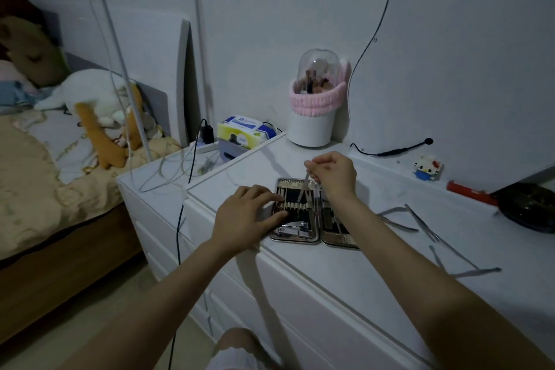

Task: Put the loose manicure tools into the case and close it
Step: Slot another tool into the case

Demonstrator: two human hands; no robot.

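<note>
Case (pixel 295 213): It lies open and flat on the white dresser top (pixel 375 252), at about 12 o'clock from us. It has two halves side by side.
Left half: We see a row of small loops across the middle and a nail clipper (pixel 292 228) at the near end.
Left hand (pixel 247 218): We lay it flat on the left edge of the case. The fingers are spread and reach onto the loops. It holds nothing; it just keeps the case from sliding.
Right hand (pixel 332 173): It is at the far end of the case. The fingers are pinched shut on the top of a thin metal tool (pixel 304 186).
Thin tool: It slants down, with its tip over the dark lining of the left half.
Loose tools (pixel 420 224): Several more lie on the dresser at about 3 o'clock from the case, well apart from it.
How to do it well: We think the tip should line up with an empty loop first. Then we slide it in slowly and straight, while the left hand presses down.
Watch out: If we push at a slant, the tip may miss the loop or poke the lining.
</note>
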